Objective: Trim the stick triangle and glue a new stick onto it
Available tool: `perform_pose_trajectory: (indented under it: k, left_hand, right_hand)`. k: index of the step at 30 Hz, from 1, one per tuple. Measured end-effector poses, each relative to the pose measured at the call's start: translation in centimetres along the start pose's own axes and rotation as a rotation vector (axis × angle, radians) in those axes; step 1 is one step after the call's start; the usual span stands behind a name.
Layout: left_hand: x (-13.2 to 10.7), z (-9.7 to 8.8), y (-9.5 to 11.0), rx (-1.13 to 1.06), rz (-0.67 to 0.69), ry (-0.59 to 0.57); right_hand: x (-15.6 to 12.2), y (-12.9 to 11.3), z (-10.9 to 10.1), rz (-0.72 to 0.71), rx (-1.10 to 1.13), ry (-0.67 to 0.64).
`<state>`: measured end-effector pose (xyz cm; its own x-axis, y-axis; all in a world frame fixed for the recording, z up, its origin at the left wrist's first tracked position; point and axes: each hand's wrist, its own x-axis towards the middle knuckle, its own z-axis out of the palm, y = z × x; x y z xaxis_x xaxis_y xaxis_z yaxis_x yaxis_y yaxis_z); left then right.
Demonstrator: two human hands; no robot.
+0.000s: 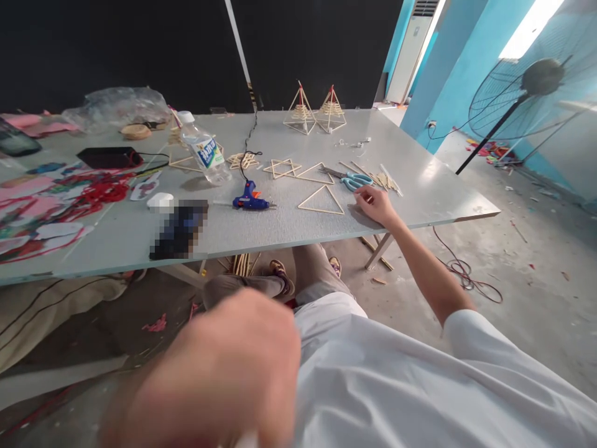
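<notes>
My right hand (pixel 377 205) rests on the grey table (pixel 280 224) near its front edge, fingers curled down, beside a stick triangle (pixel 321 201) and just in front of the teal scissors (pixel 355 180). Whether it holds a stick I cannot tell. My left hand (pixel 219 379) is very close to the camera, low and blurred by motion, and its fingers do not show. A blue glue gun (pixel 249 199) lies in the middle of the table, its black cord running back.
Two stick pyramids (pixel 316 112) stand at the back. A stick star (pixel 282 168), another triangle (pixel 315 174), loose sticks (pixel 385 179), a water bottle (pixel 203 149), red cord (pixel 100 190) and paper scraps lie about. A standing fan (pixel 522 93) is at right.
</notes>
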<state>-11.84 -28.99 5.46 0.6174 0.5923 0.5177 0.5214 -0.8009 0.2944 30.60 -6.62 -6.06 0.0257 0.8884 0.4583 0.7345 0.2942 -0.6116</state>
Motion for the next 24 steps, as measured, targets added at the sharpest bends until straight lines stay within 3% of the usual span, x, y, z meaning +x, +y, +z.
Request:
perform_pose_trajectory:
  k: [3,5,7,10,13,16,21,24]
  left_hand:
    - [7.6,2.7,-5.0,-0.043,-0.097,-0.127]
    - [10.5,5.1,-8.7,0.145,-0.196,-0.083]
    - [11.5,7.2,-11.8,0.329,-0.259,-0.082]
    - [11.6,9.5,-14.9,0.403,-0.283,-0.148]
    - [12.5,11.0,-16.5,0.392,-0.227,-0.183]
    - [14.3,12.4,-17.4,0.369,-0.151,-0.240]
    - [16.5,14.5,-18.8,0.376,-0.231,-0.292]
    - [16.3,15.5,-19.5,0.346,-0.218,-0.288]
  right_hand:
    - [-0.2,-0.6,-0.1,-0.050,-0.039,-0.096]
    - [0.5,-0.5,-0.4,-0.080,-0.062,-0.141]
    - [2.2,0.2,-0.9,-0.121,-0.114,-0.158]
    - [6.4,2.1,-1.7,-0.195,-0.244,-0.116]
    - [10.5,3.9,-2.5,-0.246,-0.319,-0.123]
    - [12.6,4.4,-3.1,-0.261,-0.365,-0.187]
    - [12.1,3.5,-2.8,-0.231,-0.408,-0.383]
    - [11.7,3.4,-2.2,-0.228,-0.384,-0.404]
